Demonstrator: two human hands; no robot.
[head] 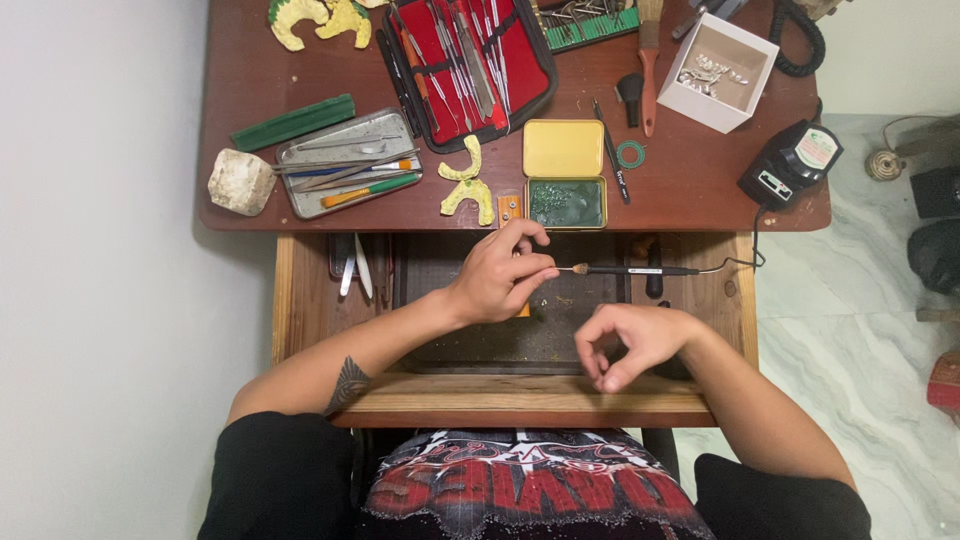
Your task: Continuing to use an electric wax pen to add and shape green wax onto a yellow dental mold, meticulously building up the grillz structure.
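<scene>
My right hand [628,345] sits nearest me over the open drawer [500,345], fingers curled loosely on nothing. My left hand [503,272] pinches something too small to tell, held steady at the tip of the corded wax tool [632,270] lying across the drawer. Beyond, on the surface [700,185], the open yellow tin [565,175] of green wax stays within reach.
</scene>
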